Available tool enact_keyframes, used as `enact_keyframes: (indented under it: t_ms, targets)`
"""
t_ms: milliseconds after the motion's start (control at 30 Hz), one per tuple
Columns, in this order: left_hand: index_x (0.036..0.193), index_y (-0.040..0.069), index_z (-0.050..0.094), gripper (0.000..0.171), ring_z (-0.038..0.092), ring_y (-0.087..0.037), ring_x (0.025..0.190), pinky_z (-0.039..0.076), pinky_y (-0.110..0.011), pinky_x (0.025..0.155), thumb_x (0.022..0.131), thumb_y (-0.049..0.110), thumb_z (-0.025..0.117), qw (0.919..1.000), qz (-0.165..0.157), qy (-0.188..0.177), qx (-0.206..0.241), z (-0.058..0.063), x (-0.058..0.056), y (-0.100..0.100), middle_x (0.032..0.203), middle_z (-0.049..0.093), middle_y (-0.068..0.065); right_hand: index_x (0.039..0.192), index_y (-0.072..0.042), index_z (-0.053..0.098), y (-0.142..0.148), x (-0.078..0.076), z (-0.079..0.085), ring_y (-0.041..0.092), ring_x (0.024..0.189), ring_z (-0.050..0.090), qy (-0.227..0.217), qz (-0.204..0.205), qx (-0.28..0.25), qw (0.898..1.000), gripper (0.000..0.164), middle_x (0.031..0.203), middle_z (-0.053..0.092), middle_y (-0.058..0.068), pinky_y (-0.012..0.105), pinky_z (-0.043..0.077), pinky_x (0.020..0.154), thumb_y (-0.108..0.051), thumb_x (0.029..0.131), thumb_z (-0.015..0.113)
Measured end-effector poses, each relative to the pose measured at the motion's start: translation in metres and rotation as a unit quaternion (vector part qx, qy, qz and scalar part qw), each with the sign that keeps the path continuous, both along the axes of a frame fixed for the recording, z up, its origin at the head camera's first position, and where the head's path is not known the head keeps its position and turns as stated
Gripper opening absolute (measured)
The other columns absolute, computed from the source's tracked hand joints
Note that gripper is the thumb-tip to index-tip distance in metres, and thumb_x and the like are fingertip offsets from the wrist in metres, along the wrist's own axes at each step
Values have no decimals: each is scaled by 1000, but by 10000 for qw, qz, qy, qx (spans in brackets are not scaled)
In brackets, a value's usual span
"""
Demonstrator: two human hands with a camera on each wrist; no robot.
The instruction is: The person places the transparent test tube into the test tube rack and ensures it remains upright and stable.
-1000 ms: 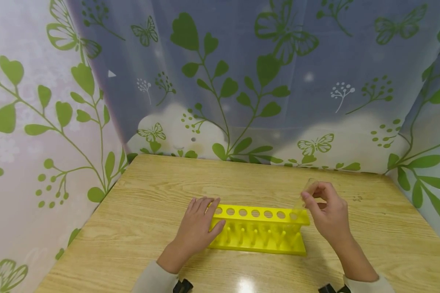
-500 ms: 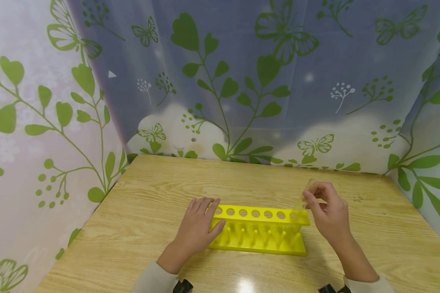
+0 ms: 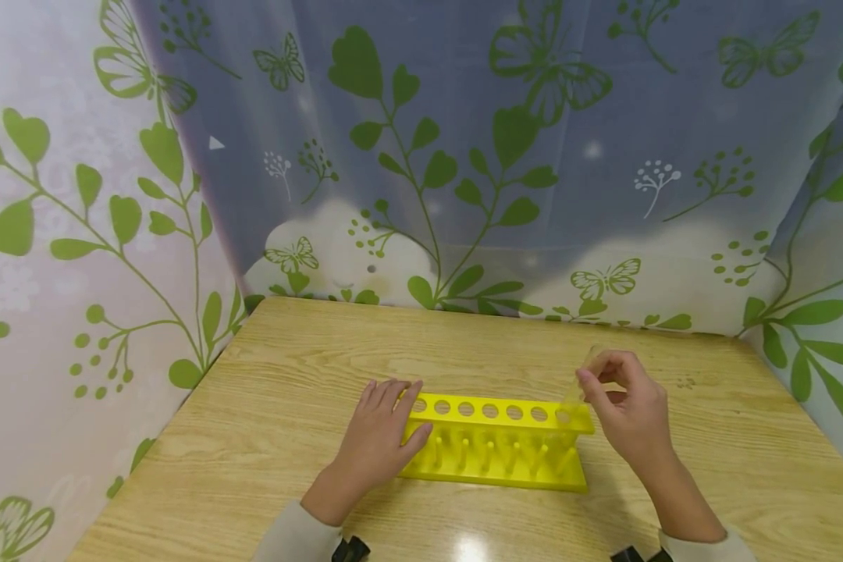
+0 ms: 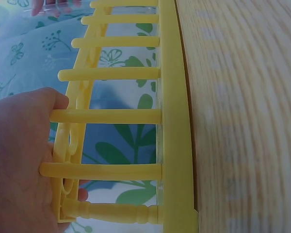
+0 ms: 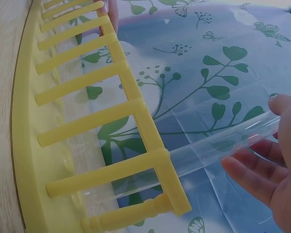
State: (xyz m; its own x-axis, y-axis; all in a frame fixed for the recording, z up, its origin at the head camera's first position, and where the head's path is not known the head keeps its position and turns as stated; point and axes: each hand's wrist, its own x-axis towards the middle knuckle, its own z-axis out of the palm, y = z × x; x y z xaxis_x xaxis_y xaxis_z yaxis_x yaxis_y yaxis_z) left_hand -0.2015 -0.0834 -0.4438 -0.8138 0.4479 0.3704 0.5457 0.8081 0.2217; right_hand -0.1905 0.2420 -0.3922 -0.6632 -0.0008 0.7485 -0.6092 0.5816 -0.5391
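A yellow test tube rack (image 3: 492, 425) stands on the wooden table, with a row of round holes along its top and pegs on its base. My left hand (image 3: 378, 433) grips the rack's left end, thumb in front and fingertips behind the top bar. At the opposite end, my right hand (image 3: 632, 410) pinches a clear test tube (image 5: 203, 155) near its upper part. The tube leans slightly and passes through the end hole on the right. Its lower part, seen faintly in the right wrist view, reaches down towards the base.
The wooden table (image 3: 309, 343) extends around the rack on all sides. Patterned curtains (image 3: 428, 234) with leaves and butterflies hang behind it and at both sides. A small mark (image 3: 684, 382) shows on the tabletop right of my right hand.
The test tube's upper end has shifted very slightly between the right fingers. Both hands and the rack stay where they were.
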Motion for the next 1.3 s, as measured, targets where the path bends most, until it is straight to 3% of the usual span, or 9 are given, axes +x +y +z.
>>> enact_keyframes:
  t_ms: [200,500,1067,1300]
  targets:
    - [144,7,45,59,44,-30,126,26,-54,112,98,43,51,10000,-22,-52,50,-1,-1,0,135,50,-10,96,0,58,1,3,2,-11,76,58,-180,-149,227,9995,24,83,61,1,10,50,56,11,80,72]
    - [143,6,47,58,46,-30,124,28,-56,111,96,40,56,9997,-63,229,-2,-2,-1,0,132,52,-11,92,-3,58,1,3,2,-13,81,57,-83,-199,421,9989,22,84,60,-3,11,51,57,6,80,74]
    - [144,7,46,59,46,-29,125,26,-54,112,98,43,52,9999,-25,104,-4,-3,-1,-1,133,51,-10,93,-3,59,1,1,0,-11,80,59,-222,-204,329,9990,21,84,62,-3,12,52,58,5,81,74]
    - [142,7,47,58,47,-30,124,28,-55,111,96,41,56,9997,-12,230,-14,-3,-1,-1,132,52,-10,95,-2,58,1,1,0,-10,79,59,-365,-146,260,9989,19,84,61,-3,13,52,58,4,83,72]
